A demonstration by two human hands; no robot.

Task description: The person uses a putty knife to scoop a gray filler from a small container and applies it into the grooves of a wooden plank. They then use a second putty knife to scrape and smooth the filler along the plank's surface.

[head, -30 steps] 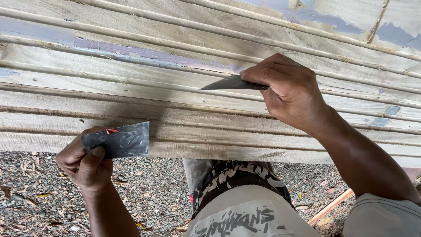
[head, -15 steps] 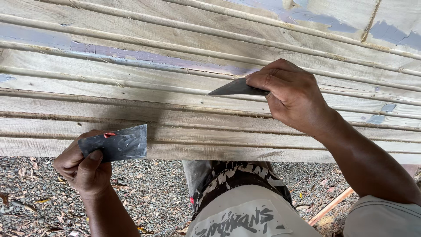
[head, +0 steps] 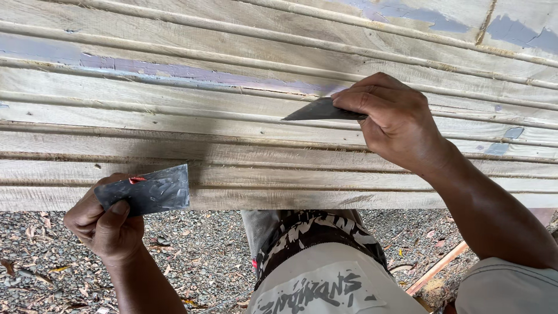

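Head view: right hand [head: 395, 119] grips a scraper blade [head: 319, 110] flat against grooved planks [head: 232, 145], left hand [head: 104, 224] clenches a putty knife [head: 152, 191] by their lower edge

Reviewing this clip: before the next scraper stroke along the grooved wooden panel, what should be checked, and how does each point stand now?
1. Right hand has a firm grip on the narrow scraper: ok.
2. Scraper tip sits on the wooden panel near the groove: ok.
3. Left hand holds the wide scraper away from the stroke path: ok.
4. Filler loaded on the wide scraper: cannot tell.
5. Purple-grey filler in the upper groove smoothed: cannot tell.
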